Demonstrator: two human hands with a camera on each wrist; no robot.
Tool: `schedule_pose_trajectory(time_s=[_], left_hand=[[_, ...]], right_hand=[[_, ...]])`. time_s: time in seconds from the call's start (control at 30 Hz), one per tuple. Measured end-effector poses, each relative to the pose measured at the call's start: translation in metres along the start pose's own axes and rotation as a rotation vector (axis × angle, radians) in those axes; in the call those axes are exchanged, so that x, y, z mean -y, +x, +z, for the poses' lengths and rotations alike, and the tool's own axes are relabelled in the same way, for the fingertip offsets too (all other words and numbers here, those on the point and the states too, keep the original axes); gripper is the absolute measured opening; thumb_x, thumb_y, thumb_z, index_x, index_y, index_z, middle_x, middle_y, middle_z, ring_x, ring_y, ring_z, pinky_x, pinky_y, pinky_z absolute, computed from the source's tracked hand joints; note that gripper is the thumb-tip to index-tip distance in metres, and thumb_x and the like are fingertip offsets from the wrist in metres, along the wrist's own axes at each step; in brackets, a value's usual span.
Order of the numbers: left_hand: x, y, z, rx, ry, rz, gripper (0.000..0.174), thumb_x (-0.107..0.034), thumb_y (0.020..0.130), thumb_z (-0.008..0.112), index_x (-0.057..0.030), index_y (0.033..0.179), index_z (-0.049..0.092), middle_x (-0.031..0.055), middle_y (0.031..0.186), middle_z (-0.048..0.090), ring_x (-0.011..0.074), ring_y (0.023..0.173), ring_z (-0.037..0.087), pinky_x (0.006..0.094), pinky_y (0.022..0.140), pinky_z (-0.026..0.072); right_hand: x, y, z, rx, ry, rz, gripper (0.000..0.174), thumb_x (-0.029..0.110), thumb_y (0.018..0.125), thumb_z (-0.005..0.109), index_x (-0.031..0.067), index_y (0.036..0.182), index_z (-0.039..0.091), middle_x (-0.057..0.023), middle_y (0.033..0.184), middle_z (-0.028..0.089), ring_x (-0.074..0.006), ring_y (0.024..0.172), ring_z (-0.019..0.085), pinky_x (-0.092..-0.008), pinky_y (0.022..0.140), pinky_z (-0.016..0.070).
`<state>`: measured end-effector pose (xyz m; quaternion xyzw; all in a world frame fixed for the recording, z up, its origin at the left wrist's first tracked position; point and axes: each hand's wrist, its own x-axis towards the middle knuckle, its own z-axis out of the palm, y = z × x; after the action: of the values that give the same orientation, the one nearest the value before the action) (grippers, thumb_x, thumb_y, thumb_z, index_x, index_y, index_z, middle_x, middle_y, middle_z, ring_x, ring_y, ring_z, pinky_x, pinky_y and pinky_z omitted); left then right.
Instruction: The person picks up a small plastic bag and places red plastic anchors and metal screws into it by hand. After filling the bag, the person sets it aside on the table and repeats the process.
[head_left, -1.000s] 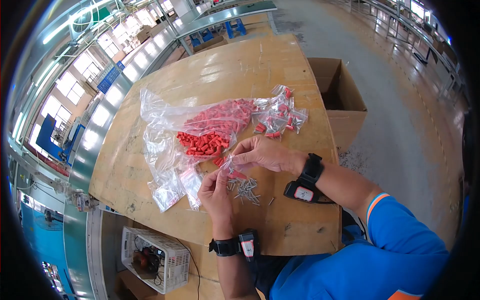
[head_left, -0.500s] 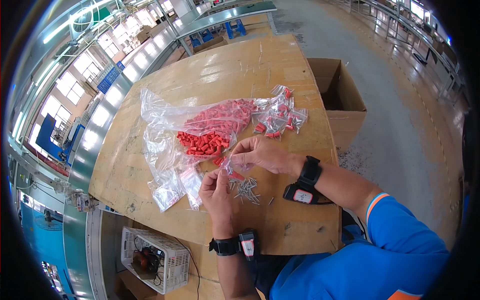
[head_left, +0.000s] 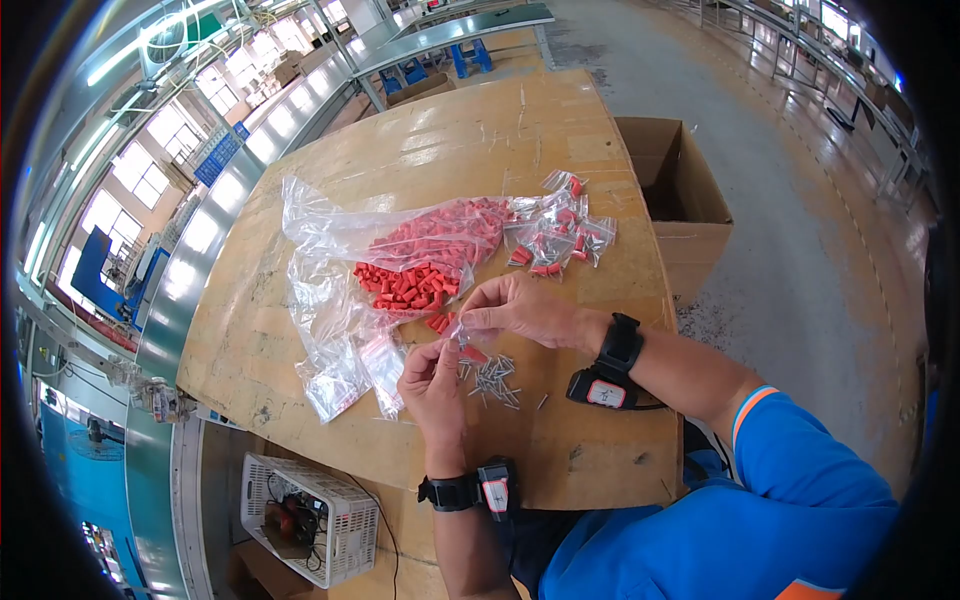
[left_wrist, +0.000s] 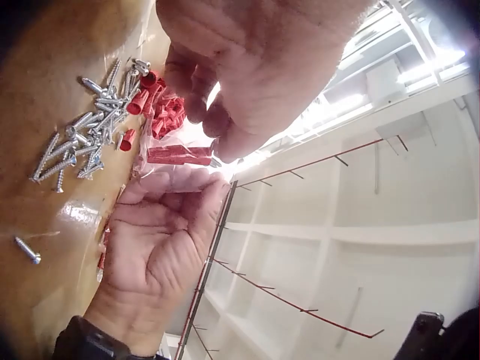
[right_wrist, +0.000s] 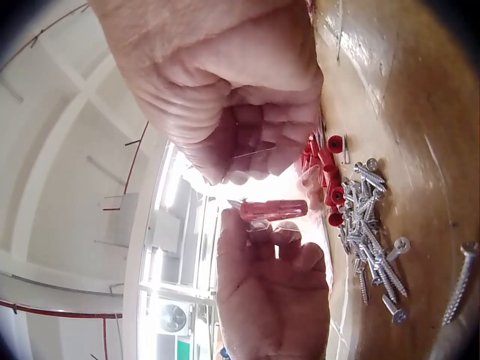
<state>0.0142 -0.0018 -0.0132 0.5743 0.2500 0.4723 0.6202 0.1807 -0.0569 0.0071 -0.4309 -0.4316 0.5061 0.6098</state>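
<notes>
Screws (head_left: pixel 492 380) nr tabletop's (head_left: pixel 570 450) near edge; just beyond, above it, L hand (head_left: pixel 433 390) & R hand (head_left: pixel 525 310) pinch small clear bag (head_left: pixel 458 330), thumbs vs. fingertips. Prob. light, soft, slippery; best held by film edge. Red plugs (right_wrist: pixel 274 210) inside slant twd near R corner.

Workshop surroundings around the desk (head_left: pixel 290 190).
An open cardboard box (head_left: pixel 692 245) stands just beside the desk's right edge; below the near left edge, a white plastic crate (head_left: pixel 352 540) holds dark and reddish items too unclear to name, with a thin black cable (head_left: pixel 394 535) near it. Beyond the far edge are blue stools (head_left: pixel 472 57) under a green-topped table (head_left: pixel 460 34); windows (head_left: pixel 143 178) line the left.
</notes>
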Motion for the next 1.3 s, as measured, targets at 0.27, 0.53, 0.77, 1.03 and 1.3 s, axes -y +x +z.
schedule_pose_trajectory(time_s=[0.27,0.53,0.77,1.03,1.3], left_hand=[[-0.009,-0.002,0.008,-0.017,0.074,-0.022,0.006,-0.004,0.085,0.064,0.0010,0.087,0.063,0.0003,0.079,0.059,0.0036,0.069,0.053,0.0167,0.060,0.0416],[0.003,0.001,0.004,-0.001,0.069,0.030,0.005,-0.003,0.084,0.064,0.0012,0.086,0.063,-0.0019,0.080,0.053,0.0036,0.068,0.053,0.0166,0.057,0.0412],[0.005,0.002,0.001,0.006,0.098,0.051,0.005,-0.004,0.084,0.064,0.0010,0.084,0.063,-0.0021,0.080,0.052,0.0033,0.067,0.052,0.0164,0.056,0.0405],[-0.010,-0.001,0.003,-0.092,0.096,-0.033,0.005,-0.004,0.085,0.062,0.0007,0.084,0.064,0.0020,0.077,0.063,0.0031,0.064,0.053,0.0161,0.057,0.0407],[-0.012,-0.001,0.005,-0.100,-0.046,-0.087,0.009,-0.008,0.086,0.061,-0.0005,0.089,0.064,-0.0005,0.076,0.062,0.0042,0.062,0.050,0.0165,0.056,0.0376]], right_hand=[[0.002,-0.004,0.008,-0.045,-0.102,-0.065,0.018,0.018,0.084,0.067,0.0010,0.089,0.066,0.0010,0.077,0.062,-0.0041,0.067,0.053,-0.0190,0.061,0.0448],[-0.002,-0.003,0.011,-0.017,-0.082,-0.071,0.015,0.014,0.082,0.068,0.0001,0.086,0.066,0.0009,0.075,0.062,-0.0038,0.068,0.053,-0.0190,0.060,0.0440],[-0.005,-0.002,0.010,-0.030,-0.098,-0.076,0.014,0.014,0.082,0.068,0.0002,0.085,0.066,0.0010,0.073,0.062,-0.0035,0.066,0.052,-0.0189,0.058,0.0423],[-0.005,0.002,0.001,-0.051,-0.019,-0.020,0.016,0.015,0.084,0.066,-0.0002,0.090,0.066,-0.0016,0.080,0.065,-0.0065,0.072,0.058,-0.0212,0.066,0.0470],[-0.007,0.002,-0.001,-0.040,0.050,0.005,0.015,0.015,0.084,0.066,0.0004,0.088,0.066,-0.0005,0.074,0.063,-0.0059,0.066,0.055,-0.0207,0.061,0.0447]])
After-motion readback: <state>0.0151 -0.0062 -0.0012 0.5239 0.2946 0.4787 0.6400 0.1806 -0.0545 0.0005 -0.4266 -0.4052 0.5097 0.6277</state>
